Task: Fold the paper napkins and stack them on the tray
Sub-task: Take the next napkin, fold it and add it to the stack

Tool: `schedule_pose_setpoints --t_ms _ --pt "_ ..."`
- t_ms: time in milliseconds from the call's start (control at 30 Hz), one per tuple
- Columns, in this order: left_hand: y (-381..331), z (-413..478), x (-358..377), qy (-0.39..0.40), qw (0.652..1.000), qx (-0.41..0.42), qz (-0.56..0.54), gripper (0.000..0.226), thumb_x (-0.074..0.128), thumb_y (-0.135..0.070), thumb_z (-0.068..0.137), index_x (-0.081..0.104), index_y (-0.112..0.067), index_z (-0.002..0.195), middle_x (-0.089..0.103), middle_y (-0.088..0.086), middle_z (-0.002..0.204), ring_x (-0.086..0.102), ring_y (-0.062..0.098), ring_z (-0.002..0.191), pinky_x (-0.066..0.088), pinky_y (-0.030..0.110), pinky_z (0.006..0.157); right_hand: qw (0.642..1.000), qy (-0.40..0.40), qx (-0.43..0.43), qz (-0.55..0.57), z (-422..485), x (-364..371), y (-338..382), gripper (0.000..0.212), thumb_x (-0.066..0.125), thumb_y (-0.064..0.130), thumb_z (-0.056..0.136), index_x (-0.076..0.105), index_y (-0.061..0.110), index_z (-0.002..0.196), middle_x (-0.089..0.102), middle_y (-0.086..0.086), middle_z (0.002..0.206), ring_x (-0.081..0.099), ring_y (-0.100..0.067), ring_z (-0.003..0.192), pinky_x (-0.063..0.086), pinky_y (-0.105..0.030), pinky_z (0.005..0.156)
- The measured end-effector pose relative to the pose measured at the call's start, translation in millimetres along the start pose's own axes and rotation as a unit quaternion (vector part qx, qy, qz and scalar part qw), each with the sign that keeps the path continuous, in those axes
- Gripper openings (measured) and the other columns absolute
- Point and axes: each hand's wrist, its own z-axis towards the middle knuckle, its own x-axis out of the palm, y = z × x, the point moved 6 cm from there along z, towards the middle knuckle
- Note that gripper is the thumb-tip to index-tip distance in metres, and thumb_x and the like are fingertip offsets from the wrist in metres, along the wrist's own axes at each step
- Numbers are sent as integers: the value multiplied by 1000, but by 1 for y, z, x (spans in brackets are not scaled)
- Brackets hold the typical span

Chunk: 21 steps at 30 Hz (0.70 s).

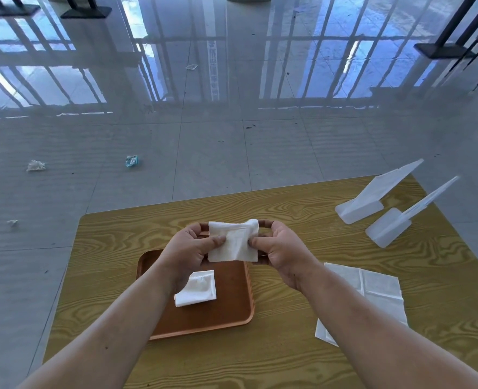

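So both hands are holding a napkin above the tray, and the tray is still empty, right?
Not quite. The head view shows both hands, left and right, holding a napkin above the tray, but one folded napkin already lies on it.

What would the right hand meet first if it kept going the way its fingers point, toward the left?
The napkin it already pinches, then probably the left hand gripping the opposite edge; depth between them is unclear.

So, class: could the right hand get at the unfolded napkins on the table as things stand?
Probably not yet: the right hand and left hand both pinch a napkin. The unfolded napkins lie unobstructed beside that forearm.
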Motion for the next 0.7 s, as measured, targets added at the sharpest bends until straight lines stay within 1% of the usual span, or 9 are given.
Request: schedule_pose_setpoints --t_ms 100,167,267,333,400,500,567,633,700 --pt "-9 3 -5 -18 997 47 50 79 91 -17 71 49 -25 137 80 25 104 80 33 93 64 36 66 997 -16 -41 -70 2 -6 3 93 73 -2 92 19 22 164 78 -15 105 79 -22 91 64 -33 74" --pt "-13 4 -7 -19 988 86 125 79 89 -13 81 44 -35 142 83 11 91 81 22 90 62 27 68 990 -13 -67 -124 2 -8 6 98 73 1 91 16 27 166 80 -10 98 78 -19 89 63 -33 79" --pt "-18 3 -8 -36 963 124 237 48 86 -14 86 64 -25 127 72 -13 62 75 4 71 60 22 67 963 -23 -99 -248 2 -11 11 84 75 10 93 31 27 162 81 3 87 76 -8 86 58 -29 83" --pt "-19 2 -10 -52 951 125 276 30 88 -19 84 76 -30 109 76 -11 67 75 8 70 63 34 70 953 -26 -108 -282 0 -11 14 60 75 13 94 54 24 149 81 2 91 77 -9 90 59 -32 89" --pt "-21 0 -10 -65 940 136 307 20 87 -25 84 78 -39 94 81 -10 79 76 10 76 63 36 72 946 -31 -119 -299 -1 -10 16 34 75 16 94 70 23 126 81 1 91 76 -12 88 61 -34 85" --pt "-24 -3 -9 -82 911 173 364 18 84 -35 84 74 -48 90 78 -18 81 72 5 74 58 28 64 928 -51 -144 -339 -5 -7 20 10 72 21 95 75 26 102 79 0 86 74 -22 81 61 -40 75" --pt "-26 -5 -8 -94 895 196 389 14 82 -42 82 73 -50 89 74 -20 82 67 1 74 51 23 61 924 -58 -150 -348 -5 -7 22 9 69 20 95 76 26 96 76 1 86 70 -24 78 59 -41 72" --pt "-28 -6 -6 -100 883 215 405 12 81 -48 79 73 -50 88 70 -23 93 62 -3 88 48 23 70 919 -58 -157 -356 -5 -6 22 9 68 20 93 76 26 93 73 7 90 63 -12 79 53 -29 69" --pt "-30 -7 -5 -90 892 214 388 17 81 -53 74 73 -48 88 65 -29 108 58 -6 104 51 28 83 901 -68 -178 -390 -5 -6 27 7 70 23 90 75 26 93 66 12 106 54 -1 99 40 -13 78"
